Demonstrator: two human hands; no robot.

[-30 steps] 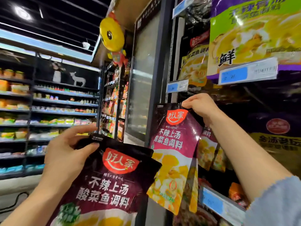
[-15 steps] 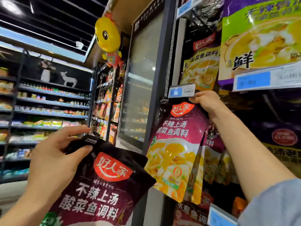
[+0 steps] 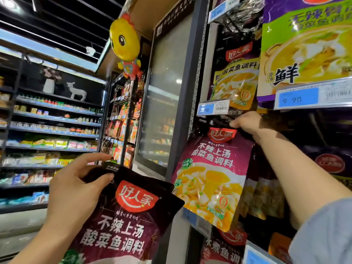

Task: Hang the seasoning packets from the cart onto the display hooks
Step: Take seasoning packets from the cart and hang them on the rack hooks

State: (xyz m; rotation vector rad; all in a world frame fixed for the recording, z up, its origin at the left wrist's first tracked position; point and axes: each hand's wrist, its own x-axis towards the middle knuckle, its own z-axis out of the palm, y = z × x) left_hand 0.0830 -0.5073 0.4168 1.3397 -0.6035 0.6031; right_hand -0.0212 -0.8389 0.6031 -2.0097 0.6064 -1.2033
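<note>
Leftmost: left hand (image 3: 74, 189), fingers (image 3: 89, 159) and thumb pinching the top corner of a dark seasoning packet (image 3: 123, 221), held low before the display. Right: right hand (image 3: 247, 123), fingers curled on the top edge of a purple seasoning packet (image 3: 211, 180), raised just under a price tag (image 3: 212, 107); hook hidden.

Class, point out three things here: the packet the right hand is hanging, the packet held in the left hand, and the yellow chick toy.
Hanging packet (image 3: 211, 176), head view, its front.
Held packet (image 3: 131, 216), head view, below the logo.
Chick toy (image 3: 124, 40), head view, its face.
</note>
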